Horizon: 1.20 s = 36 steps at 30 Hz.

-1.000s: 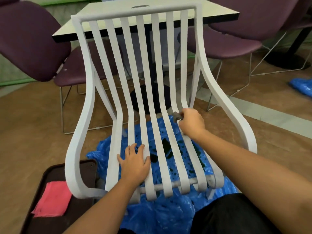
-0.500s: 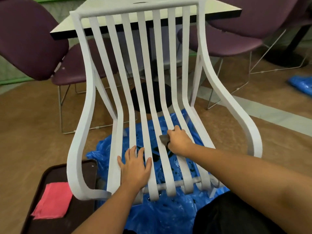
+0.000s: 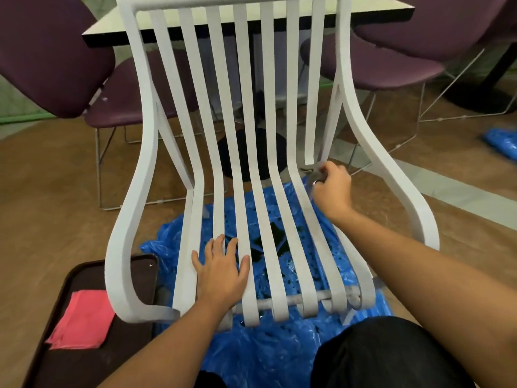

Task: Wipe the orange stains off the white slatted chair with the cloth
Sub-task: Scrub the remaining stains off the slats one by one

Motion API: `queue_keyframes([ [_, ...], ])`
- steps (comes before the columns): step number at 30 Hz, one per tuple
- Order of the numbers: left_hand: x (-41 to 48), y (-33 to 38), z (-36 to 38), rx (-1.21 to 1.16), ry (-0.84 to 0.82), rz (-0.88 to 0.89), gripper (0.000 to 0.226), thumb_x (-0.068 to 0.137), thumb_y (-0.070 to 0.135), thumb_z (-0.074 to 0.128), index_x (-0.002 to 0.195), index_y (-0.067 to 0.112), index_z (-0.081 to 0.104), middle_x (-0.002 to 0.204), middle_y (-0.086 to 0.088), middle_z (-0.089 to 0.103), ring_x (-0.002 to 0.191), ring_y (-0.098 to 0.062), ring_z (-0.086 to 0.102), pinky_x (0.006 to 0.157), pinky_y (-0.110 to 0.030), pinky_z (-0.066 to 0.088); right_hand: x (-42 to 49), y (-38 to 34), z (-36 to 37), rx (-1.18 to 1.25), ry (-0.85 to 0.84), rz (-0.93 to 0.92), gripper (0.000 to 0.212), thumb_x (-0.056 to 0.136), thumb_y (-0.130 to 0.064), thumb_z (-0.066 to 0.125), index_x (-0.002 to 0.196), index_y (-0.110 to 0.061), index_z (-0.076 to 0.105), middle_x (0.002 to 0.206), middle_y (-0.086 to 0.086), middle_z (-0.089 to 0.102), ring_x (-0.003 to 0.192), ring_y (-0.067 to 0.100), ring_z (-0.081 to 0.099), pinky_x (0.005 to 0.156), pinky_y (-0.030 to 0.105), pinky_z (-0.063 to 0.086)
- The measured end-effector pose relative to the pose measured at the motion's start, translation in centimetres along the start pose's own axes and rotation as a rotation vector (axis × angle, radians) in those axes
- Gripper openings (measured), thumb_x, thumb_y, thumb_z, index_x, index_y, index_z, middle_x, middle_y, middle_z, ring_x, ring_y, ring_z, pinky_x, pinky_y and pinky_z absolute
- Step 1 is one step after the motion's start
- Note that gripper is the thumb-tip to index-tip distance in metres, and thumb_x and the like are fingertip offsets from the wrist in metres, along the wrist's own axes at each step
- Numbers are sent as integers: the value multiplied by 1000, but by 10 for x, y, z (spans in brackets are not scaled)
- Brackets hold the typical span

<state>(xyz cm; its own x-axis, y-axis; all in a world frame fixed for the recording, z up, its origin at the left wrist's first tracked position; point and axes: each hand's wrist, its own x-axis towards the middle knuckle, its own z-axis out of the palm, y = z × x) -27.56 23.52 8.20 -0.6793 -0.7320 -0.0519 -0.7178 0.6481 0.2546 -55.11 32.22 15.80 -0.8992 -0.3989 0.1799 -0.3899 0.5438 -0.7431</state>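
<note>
The white slatted plastic chair (image 3: 223, 1) is steadied by the left hand (image 3: 223, 273), its fingers spread flat on the seat slats. A small grey cloth (image 3: 313, 172) is gripped in the curled right hand (image 3: 333, 189) at the rightmost slat's bend. Strokes are best run along the slat under firm pressure. Half a second earlier, the cloth was being worked lower, on a middle slat.

Blue plastic sheet (image 3: 279, 357): spread out on the brown floor.
Tray (image 3: 50, 368): dark brown, low on the left.
Pink cloth (image 3: 84, 320): folded, lying on the tray.
Purple chairs (image 3: 50, 51): around a table (image 3: 375, 7).
</note>
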Motion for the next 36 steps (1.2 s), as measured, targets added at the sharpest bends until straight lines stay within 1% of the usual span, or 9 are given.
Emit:
queue_keyframes([
  [3, 0, 0, 1, 5, -6, -5, 57, 101, 57, 27, 152, 34, 32, 162, 0, 24, 151, -23, 15, 120, -61, 7, 29, 23, 28, -142, -49, -33, 25, 85, 4, 54, 98, -15, 63, 110, 7, 54, 97, 26, 56, 88, 36, 51],
  [6, 2, 1, 1, 5, -3, -11, 58, 100, 59, 26, 153, 35, 30, 163, 1, 22, 152, -22, 13, 121, -61, 5, 42, 43, 47, -276, -248, -36, 19, 86, 4, 51, 94, -10, 62, 97, 9, 58, 95, 30, 59, 80, 33, 49],
  [10, 3, -1, 2, 5, -10, -14, 57, 100, 58, 27, 153, 36, 30, 163, 1, 22, 152, -21, 12, 121, -60, 4, 28, 44, 53, -290, -294, -109, 16, 88, 3, 49, 89, -11, 56, 93, 12, 63, 90, 31, 58, 72, 32, 44],
  [15, 1, 0, 1, -1, -14, -12, 57, 101, 57, 28, 153, 36, 30, 163, 2, 22, 152, -20, 13, 121, -59, 4, -5, 46, 28, -408, -380, -196, 10, 93, -8, 49, 102, -11, 52, 98, 13, 62, 90, 33, 59, 71, 37, 46],
  [19, 0, 0, 0, 14, -22, -14, 57, 102, 57, 26, 154, 34, 31, 163, 1, 23, 152, -22, 14, 121, -59, 6, -37, 39, 6, -807, -464, -353, 27, 97, -13, 47, 123, -15, 46, 109, 12, 63, 100, 32, 60, 73, 38, 40],
  [24, -4, 1, -4, 8, -76, -5, 58, 103, 56, 24, 156, 32, 29, 165, -1, 18, 153, -26, 10, 122, -60, 3, -71, 25, -22, -973, -645, -358, 29, 95, -14, 54, 122, -21, 45, 106, 11, 63, 99, 33, 59, 71, 40, 45],
  [30, -10, 17, -32, 10, -140, 25, 51, 101, 53, 35, 147, 30, 43, 159, 1, 30, 151, -25, 11, 122, -57, 5, -103, 9, -54, -938, -911, -306, 31, 94, -14, 49, 124, -23, 53, 101, 7, 55, 90, 26, 54, 72, 37, 43],
  [33, -19, 26, -46, -58, -136, 100, 43, 100, 49, 43, 138, 31, 54, 149, 5, 43, 143, -19, 27, 121, -43, 20, -110, -1, -69, -857, -987, -220, 22, 95, -15, 50, 116, -21, 57, 103, 5, 55, 89, 22, 51, 76, 34, 43],
  [36, -30, 29, -58, -272, -209, 113, 33, 99, 42, 50, 126, 29, 64, 132, 7, 59, 122, -14, 50, 105, -34, 42, -114, -17, -80, -655, -970, -90, 10, 93, -15, 50, 96, -24, 52, 101, 3, 55, 92, 23, 53, 76, 33, 42],
])
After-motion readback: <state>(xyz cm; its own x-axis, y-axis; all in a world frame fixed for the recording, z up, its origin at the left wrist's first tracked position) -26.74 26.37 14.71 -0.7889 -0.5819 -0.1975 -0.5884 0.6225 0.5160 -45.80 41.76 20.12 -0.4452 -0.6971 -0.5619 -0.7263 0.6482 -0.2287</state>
